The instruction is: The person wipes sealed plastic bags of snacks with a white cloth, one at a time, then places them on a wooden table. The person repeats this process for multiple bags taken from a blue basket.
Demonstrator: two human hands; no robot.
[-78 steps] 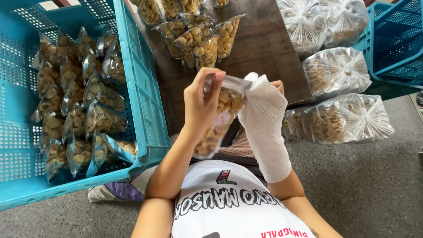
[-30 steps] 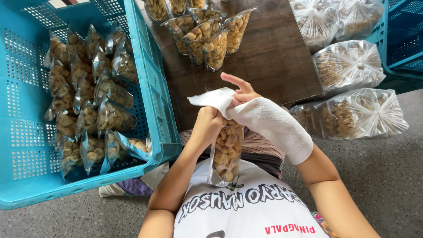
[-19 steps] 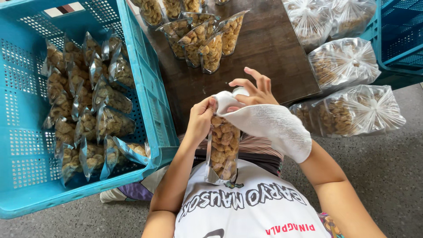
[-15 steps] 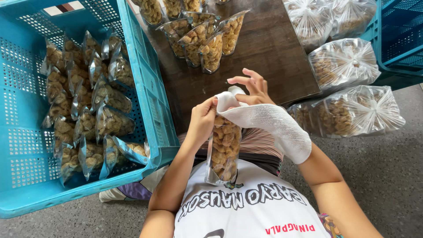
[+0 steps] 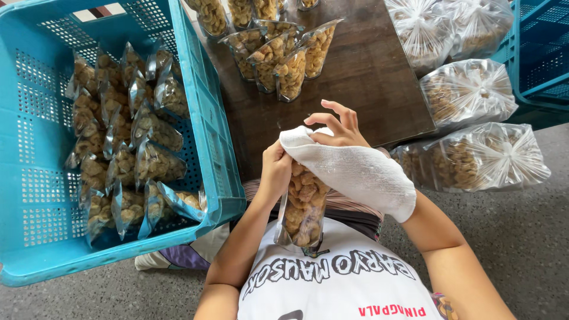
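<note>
A clear pouch of fried snacks (image 5: 302, 204) is held upright near the person's chest, its upper part pinched shut between the closed fingers of the left hand (image 5: 275, 172). The right hand (image 5: 336, 127), its wrist and forearm wrapped in a white cloth (image 5: 355, 172), is laid over the pouch's top edge; thumb and forefinger appear pressed there while the other fingers are fanned loose, and how firmly the edge is gripped cannot be told.

At the far left, a blue plastic crate (image 5: 204, 118) is seen roughly half filled with flat packed pouches (image 5: 127, 154), laid overlapping in rows; these appear finished. Just beside the crate, on the dark wooden table (image 5: 379, 77), a cluster of filled pouches (image 5: 278, 59) is stood upright with tops gaping, evidently not yet closed. Further right, at the table's edge and on the grey floor, large tied clear bags of the same snack (image 5: 480, 157) are piled, seemingly bulk stock yet to be portioned. At the far right, the corner of a second blue crate (image 5: 539, 53) is shown; its contents cannot be seen.

Judged from this layout, the work is well advanced but far from done: dozens of pouches are crated, one is in hand at its top edge, a handful wait open, and several bulk bags are left unopened.
</note>
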